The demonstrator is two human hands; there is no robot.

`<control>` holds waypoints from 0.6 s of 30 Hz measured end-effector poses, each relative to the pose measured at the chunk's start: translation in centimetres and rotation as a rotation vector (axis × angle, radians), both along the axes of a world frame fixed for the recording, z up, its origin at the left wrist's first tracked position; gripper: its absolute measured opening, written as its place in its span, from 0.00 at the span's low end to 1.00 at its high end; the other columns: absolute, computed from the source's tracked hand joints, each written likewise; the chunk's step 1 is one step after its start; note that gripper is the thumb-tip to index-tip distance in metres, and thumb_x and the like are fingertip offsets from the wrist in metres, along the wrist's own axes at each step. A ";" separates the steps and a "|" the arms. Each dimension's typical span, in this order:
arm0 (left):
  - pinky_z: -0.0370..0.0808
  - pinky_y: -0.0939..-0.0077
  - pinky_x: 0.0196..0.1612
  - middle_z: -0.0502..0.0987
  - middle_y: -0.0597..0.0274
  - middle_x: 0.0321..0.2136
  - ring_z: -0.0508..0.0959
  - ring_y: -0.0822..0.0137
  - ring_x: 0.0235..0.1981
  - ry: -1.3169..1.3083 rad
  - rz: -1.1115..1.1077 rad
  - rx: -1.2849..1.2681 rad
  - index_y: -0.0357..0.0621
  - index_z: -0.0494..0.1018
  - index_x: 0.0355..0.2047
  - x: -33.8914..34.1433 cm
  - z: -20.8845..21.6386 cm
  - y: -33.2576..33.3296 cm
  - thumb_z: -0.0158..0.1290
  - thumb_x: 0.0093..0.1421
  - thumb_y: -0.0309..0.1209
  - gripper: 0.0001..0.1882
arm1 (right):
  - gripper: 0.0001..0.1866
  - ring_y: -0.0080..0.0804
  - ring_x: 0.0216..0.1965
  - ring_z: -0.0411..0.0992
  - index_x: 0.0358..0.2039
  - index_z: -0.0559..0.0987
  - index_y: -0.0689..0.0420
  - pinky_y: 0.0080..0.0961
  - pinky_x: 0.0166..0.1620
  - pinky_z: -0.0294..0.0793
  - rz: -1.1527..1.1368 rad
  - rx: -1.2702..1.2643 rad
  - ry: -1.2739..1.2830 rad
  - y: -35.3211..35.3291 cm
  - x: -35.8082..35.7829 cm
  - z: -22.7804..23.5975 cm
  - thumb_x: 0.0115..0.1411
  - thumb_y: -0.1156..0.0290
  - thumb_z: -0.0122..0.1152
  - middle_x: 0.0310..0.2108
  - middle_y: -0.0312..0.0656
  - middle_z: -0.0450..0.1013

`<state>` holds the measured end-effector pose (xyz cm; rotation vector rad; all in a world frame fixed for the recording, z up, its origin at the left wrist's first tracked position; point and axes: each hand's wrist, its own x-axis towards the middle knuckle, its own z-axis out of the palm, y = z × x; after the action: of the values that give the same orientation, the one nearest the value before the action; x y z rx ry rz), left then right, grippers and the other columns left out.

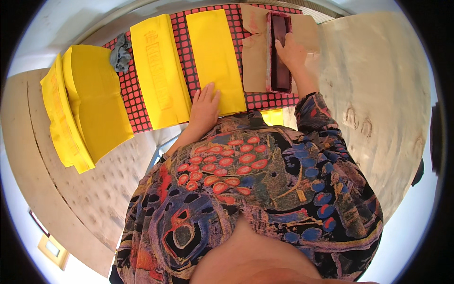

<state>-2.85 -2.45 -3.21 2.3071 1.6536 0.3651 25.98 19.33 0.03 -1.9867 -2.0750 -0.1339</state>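
My left hand [205, 108] lies flat, fingers a little apart, on the near left corner of a plain yellow folded sheet [215, 52]. My right hand [292, 53] grips a long, narrow box-like frame [280, 71] with a dark inside and red-stained rims, its thumb and fingers over the right side. Under the frame is a flat piece of brown cardboard [255, 61] with red marks. Left of the plain sheet, a yellow stack [158, 71] bears red print on its top.
A red-and-black checked cloth [138, 111] covers the work surface. A crumpled grey rag [121, 52] lies at its far left. More yellow folded sheets [94, 99] spread over the left side, onto a wooden board [90, 189]. A large pale board [373, 109] extends to the right.
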 end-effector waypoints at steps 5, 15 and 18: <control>0.56 0.51 0.65 0.59 0.49 0.64 0.61 0.52 0.64 0.048 -0.014 0.057 0.40 0.65 0.57 -0.6 -0.5 -0.2 0.61 0.49 0.30 0.34 | 0.19 0.53 0.28 0.77 0.34 0.70 0.57 0.48 0.31 0.75 0.032 0.168 0.017 -0.3 0.1 -1.4 0.56 0.52 0.60 0.25 0.51 0.77; 0.56 0.50 0.65 0.60 0.50 0.64 0.62 0.54 0.64 0.047 -0.015 0.074 0.39 0.65 0.57 -1.2 -0.7 -0.5 0.62 0.48 0.31 0.34 | 0.21 0.55 0.34 0.75 0.40 0.71 0.56 0.50 0.38 0.73 -0.035 0.014 0.066 0.0 0.4 -1.7 0.57 0.50 0.58 0.31 0.54 0.77; 0.56 0.50 0.65 0.60 0.51 0.64 0.62 0.55 0.64 0.031 -0.004 0.047 0.39 0.65 0.57 -1.3 -0.9 -0.8 0.62 0.48 0.31 0.34 | 0.22 0.55 0.36 0.75 0.41 0.72 0.56 0.49 0.39 0.73 0.025 -0.002 0.051 0.0 0.7 -1.5 0.57 0.50 0.58 0.32 0.54 0.77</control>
<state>-4.14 -3.23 -4.12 2.3611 1.6714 0.3726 26.64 19.28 -1.50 -1.9437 -2.0677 -0.0759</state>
